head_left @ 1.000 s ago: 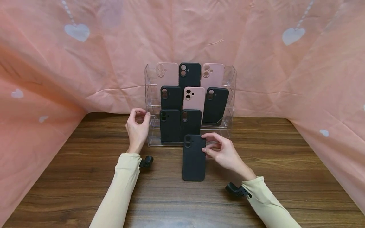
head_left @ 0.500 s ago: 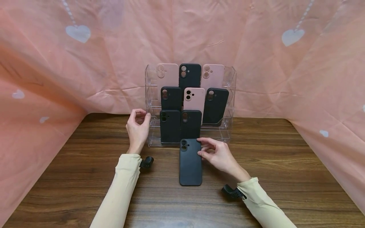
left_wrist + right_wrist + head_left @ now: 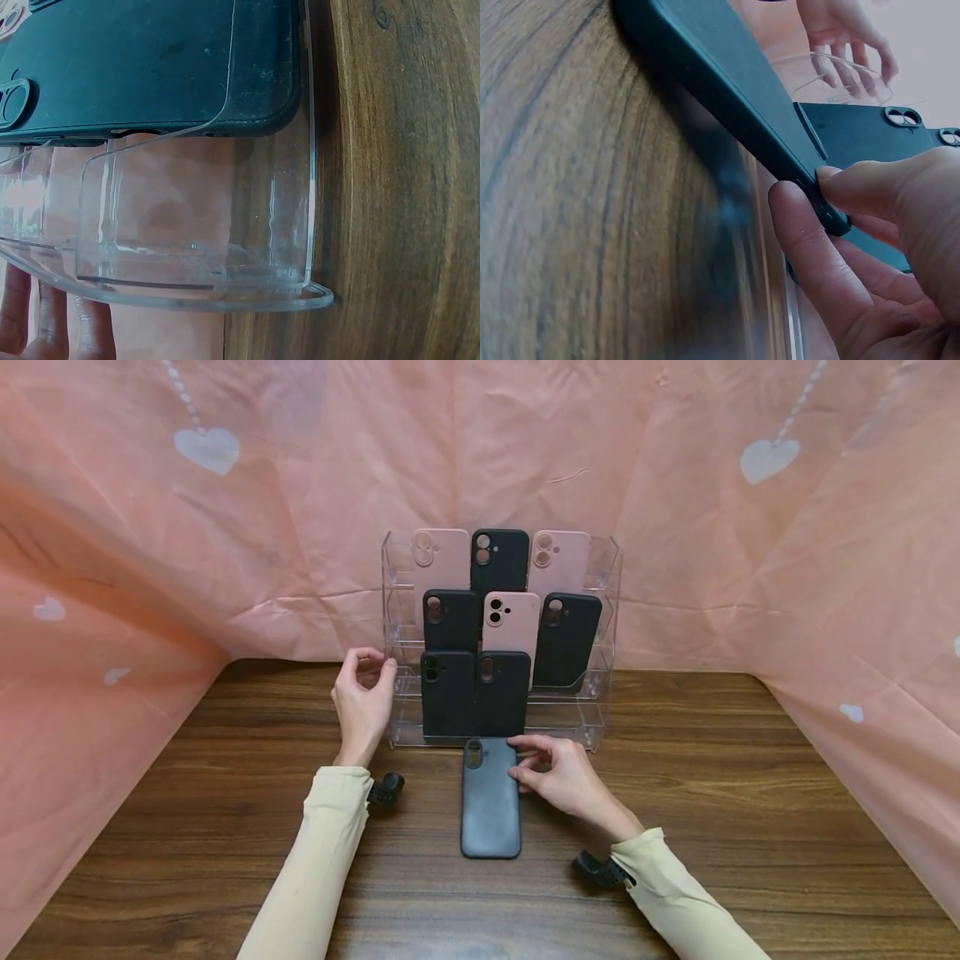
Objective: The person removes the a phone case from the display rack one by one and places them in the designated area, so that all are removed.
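Observation:
My right hand [image 3: 558,774] pinches the upper right edge of a black phone case [image 3: 491,802] between thumb and fingers. In the right wrist view that phone case [image 3: 727,90] is tilted, its near end raised above the wood. My left hand [image 3: 363,702] grips the left side of a clear tiered display stand [image 3: 405,735]; in the left wrist view its fingers [image 3: 52,315] show beyond the clear side wall. Two black phone cases [image 3: 447,702] stand in the front tier. Behind them, further tiers bear more black cases and pink phone cases [image 3: 512,620].
A brown wooden table [image 3: 712,810] lies under everything. Pink cloth [image 3: 675,460] with pale hearts hangs behind and at both sides. Black wrist devices [image 3: 600,868] sit by the sleeves. The front tier's right part shows bare clear plastic.
My right hand has drawn the black phone case left and toward me, away from the stand, and its back now catches more light. My left hand stays at the stand.

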Available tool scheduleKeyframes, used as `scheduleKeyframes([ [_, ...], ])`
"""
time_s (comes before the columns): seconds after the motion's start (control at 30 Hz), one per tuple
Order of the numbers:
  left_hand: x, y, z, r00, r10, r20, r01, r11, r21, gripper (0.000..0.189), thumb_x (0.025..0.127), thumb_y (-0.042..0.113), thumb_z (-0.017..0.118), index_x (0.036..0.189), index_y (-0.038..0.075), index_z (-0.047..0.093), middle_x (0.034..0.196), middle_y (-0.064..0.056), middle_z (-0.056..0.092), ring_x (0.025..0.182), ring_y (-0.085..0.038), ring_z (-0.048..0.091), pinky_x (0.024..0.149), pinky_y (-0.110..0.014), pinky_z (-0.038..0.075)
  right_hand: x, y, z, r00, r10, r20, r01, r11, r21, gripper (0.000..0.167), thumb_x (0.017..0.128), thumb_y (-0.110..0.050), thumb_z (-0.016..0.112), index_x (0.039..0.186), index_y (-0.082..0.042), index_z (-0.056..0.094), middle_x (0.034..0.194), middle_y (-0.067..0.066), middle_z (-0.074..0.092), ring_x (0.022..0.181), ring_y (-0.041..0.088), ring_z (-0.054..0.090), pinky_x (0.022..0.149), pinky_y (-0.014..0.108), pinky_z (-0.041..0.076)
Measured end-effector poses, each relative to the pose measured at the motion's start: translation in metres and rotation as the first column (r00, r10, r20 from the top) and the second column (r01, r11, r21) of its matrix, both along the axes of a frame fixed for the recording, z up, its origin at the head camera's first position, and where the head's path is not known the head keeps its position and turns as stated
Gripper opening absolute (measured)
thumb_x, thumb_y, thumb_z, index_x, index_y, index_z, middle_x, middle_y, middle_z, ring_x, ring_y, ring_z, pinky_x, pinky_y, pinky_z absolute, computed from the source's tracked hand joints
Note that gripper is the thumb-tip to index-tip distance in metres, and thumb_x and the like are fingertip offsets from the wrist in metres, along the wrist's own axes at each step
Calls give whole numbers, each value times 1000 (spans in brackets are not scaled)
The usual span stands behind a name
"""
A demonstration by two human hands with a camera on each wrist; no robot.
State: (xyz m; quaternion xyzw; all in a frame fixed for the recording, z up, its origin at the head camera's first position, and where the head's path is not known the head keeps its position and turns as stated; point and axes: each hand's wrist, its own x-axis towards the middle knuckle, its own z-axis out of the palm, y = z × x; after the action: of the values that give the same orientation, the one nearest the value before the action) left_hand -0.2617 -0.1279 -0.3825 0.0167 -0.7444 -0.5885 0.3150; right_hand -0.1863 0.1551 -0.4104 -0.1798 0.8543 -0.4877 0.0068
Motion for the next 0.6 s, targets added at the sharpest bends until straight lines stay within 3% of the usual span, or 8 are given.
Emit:
scheduleKeyframes([
  [0.27,-2,0,-1,1000,15,0,-15,1000,-13,16,93,19,71,101,8,65,101,-11,71,90,-22,70,79,-22,49,-1,-5,-2,999,-9,37,7,999,44,37,89,-5,76,126,-3,69,83,11,78,65,19,75,59,23,57],
  [0.6,-1,0,-1,1000,15,-12,-15,1000,-7,15,92,18,71,101,7,65,100,-12,71,89,-24,70,79,-23,50,-3,-14,-2,998,-25,65,22,999,41,36,89,-6,76,125,-2,70,82,12,79,63,17,75,60,24,58],
])
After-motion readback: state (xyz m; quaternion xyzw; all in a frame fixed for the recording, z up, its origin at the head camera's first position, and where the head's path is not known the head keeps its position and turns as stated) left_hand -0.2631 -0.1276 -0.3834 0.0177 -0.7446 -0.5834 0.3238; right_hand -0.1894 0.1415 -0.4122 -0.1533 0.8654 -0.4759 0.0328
